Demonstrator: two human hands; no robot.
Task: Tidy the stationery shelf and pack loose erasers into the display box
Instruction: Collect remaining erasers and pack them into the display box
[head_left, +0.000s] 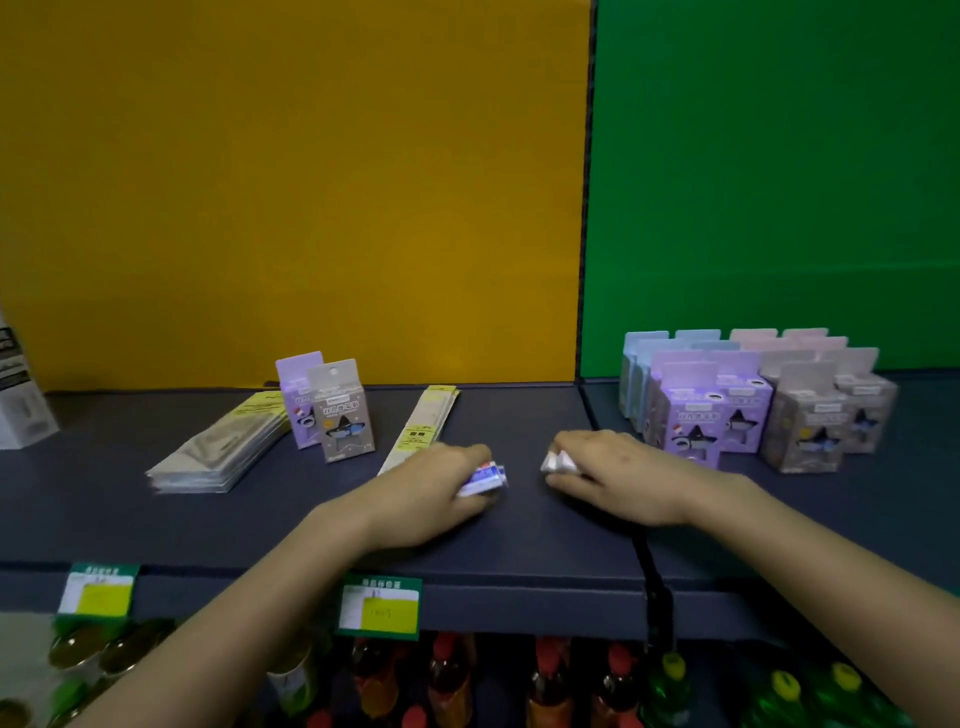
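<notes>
The left hand (431, 486) is resting low on the dark shelf (311, 530), its fingers curled around a small stack of erasers (483, 477) in white sleeves with blue and red print; the stack is protruding from the fingertips toward the centre. The right hand (618, 475) is lying just across from it, thumb and fingers pinching a white eraser (558, 461) (its markings are too blurred to read). The two hands are sitting near each other but not touching, with bare shelf showing between them. Behind the left hand, a long narrow packet (421, 423) is lying at an angle, and further left two upright carded boxes (332, 408), one purple and one grey, are standing side by side. A fanned pile of flat silver packets (223, 447) is lying beyond those. Behind the right hand, a cluster of pastel boxes (753, 400) is standing in rows against the green panel (779, 182). Two price labels (378, 605) are hanging on the shelf's front edge, and bottles (447, 680) are standing on the level below.
</notes>
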